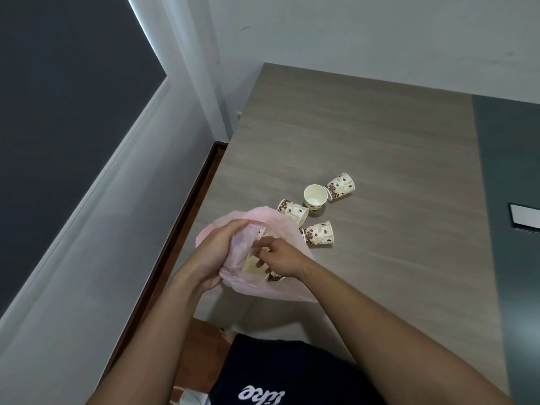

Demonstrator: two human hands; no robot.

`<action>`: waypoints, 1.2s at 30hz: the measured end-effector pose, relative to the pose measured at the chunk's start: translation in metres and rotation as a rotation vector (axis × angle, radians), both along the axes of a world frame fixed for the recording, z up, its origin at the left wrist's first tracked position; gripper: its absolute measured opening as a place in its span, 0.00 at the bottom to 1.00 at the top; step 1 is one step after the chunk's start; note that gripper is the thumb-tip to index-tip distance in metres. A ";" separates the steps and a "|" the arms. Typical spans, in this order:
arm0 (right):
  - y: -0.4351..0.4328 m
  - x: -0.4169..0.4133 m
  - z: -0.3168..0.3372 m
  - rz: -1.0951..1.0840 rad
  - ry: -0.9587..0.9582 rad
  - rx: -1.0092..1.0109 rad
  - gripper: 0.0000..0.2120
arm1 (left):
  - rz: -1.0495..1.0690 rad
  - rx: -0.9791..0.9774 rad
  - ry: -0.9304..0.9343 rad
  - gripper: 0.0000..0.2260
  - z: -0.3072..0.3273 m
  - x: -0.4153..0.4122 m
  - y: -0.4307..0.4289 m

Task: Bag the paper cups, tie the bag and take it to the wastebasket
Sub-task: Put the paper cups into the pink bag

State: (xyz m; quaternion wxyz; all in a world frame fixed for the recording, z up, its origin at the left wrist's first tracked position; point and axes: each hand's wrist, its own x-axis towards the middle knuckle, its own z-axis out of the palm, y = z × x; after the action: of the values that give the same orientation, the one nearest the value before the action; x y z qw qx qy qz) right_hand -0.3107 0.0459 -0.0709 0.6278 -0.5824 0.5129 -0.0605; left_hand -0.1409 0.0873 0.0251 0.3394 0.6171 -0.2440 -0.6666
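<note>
Left hand gripping bag rim, right hand curled over cup inside, hold unclear: keep mouth wide, drop cup deep, then fetch four cups beside

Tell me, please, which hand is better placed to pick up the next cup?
Right. The left hand holds the pink bag open, while the right hand, at its mouth, is nearer the four cups on the table.
</note>
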 end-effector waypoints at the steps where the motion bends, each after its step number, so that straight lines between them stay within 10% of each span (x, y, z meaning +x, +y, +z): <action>1: 0.000 -0.002 0.000 0.004 0.006 -0.014 0.19 | 0.014 -0.007 -0.020 0.17 -0.002 0.001 0.000; 14: -0.030 -0.079 -0.003 -0.736 0.011 -0.239 0.15 | 0.233 -0.214 -0.499 0.09 -0.013 0.007 0.005; 23: -0.065 -0.134 -0.159 -0.484 0.264 -0.040 0.14 | 0.050 -0.530 -0.950 0.05 -0.017 0.017 0.026; 29: -0.041 -0.113 -0.075 -0.452 0.249 0.014 0.09 | -0.016 -0.473 -0.856 0.20 -0.022 0.031 0.040; 36: -0.031 -0.121 -0.065 -0.602 0.337 -0.166 0.17 | 0.008 -0.397 -0.659 0.14 -0.020 0.027 0.040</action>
State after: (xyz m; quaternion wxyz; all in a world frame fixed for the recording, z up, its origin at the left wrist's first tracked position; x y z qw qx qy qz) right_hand -0.4313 0.0150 -0.1356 0.4389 -0.4561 0.7512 -0.1874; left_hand -0.1140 0.1268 0.0053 0.3582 0.7216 -0.4620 -0.3708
